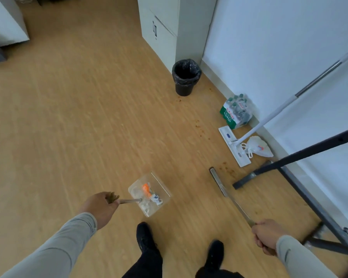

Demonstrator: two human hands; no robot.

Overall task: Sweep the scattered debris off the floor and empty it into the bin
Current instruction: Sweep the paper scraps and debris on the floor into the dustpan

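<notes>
Debris (pixel 151 194) is lying in the clear dustpan (pixel 149 194), left hand (pixel 100 207) gripping its handle; right hand (pixel 266 235) is gripping the broom (pixel 227 194).

Bright, even, soft-shadowed daylight; slight overall blur, wide-angle bowing at the edges.

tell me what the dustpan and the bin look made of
Dustpan: looks like clear, glossy plastic, since the floor and the collected scraps show through it; its handle looks metallic. Bin: probably matte black plastic, lined with a shiny, crinkled black plastic bag.
</notes>
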